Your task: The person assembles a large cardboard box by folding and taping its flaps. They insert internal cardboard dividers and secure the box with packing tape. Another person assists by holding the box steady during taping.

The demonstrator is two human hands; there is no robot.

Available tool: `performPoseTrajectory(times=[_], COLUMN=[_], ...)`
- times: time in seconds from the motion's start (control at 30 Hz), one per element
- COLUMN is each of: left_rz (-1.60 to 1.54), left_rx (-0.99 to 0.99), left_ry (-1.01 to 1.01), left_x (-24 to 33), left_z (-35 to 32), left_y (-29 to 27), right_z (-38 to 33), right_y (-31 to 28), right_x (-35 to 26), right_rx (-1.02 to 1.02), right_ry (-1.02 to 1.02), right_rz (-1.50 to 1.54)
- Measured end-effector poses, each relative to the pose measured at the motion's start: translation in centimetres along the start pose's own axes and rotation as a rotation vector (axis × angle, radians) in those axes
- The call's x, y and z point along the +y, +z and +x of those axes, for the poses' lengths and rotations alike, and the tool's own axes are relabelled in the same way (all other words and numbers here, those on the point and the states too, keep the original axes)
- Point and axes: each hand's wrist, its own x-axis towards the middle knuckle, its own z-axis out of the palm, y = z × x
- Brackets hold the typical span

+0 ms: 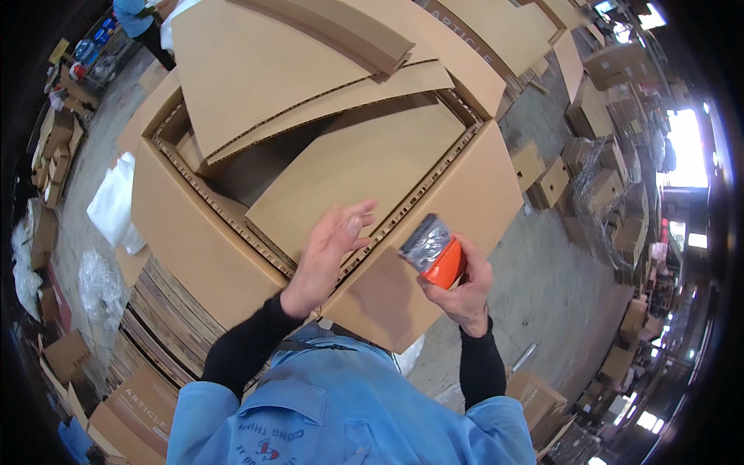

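Note:
A large cardboard box point(473, 178) stands open before me, its flaps folded outward and its thick corrugated walls showing. My left hand point(329, 252) hovers over the box's near corner, fingers stretched and apart, holding nothing. In my right hand point(465, 291), above the near right flap, is an orange tape dispenser point(443, 267) with a shiny, see-through front and a dark edge. A flat cardboard panel point(364, 167) lies inside the box. Another folded cardboard sheet point(256, 77) rests aslant across the far part of the opening and hides what is under it.
A long folded cardboard piece point(333, 31) lies on top at the far side. To the left are white wrapping point(115, 198), crumpled clear plastic point(101, 287) and stacked cardboard point(163, 310). Several cartons point(604, 186) stand at right. A person in blue point(139, 23) is far left.

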Motion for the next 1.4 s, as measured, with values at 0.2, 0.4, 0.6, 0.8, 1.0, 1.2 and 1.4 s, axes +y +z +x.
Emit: performPoseTrajectory(times=[0.2,0.4,0.6,0.8,1.0,1.2,1.4], left_rz=[-0.228,-0.239,-0.308,-0.373,0.002,0.740,1.010], left_rx=[-0.060,0.013,0.040,0.051,0.219,0.433,0.525], left_ry=[-0.139,-0.258,-0.301,-0.441,-0.192,0.261,0.243], left_x=[-3.4,-4.4,-4.0,-5.5,-7.1,-4.1,-5.3], left_z=[1.2,1.2,1.2,4.2,8.9,14.9,19.7], left_y=[-1.0,-2.4,-3.3,-6.7,-9.8,-14.5,-17.3], right_z=[4.2,4.6,5.2,6.3,8.0,11.1,14.9], right_y=[-0.6,-0.9,-0.1,1.5,4.6,7.1,11.6], right_x=[-2.6,-3.1,-3.9,-5.1,-5.0,-3.1,-0.4], right_rx=[-0.249,-0.394,-0.505,-0.606,-0.665,-0.585,-0.549], right_ry=[-0.319,-0.271,-0.195,-0.101,-0.081,-0.136,-0.146], right_rz=[-0.421,-0.538,-0.558,-0.543,-0.695,-0.685,-0.652])
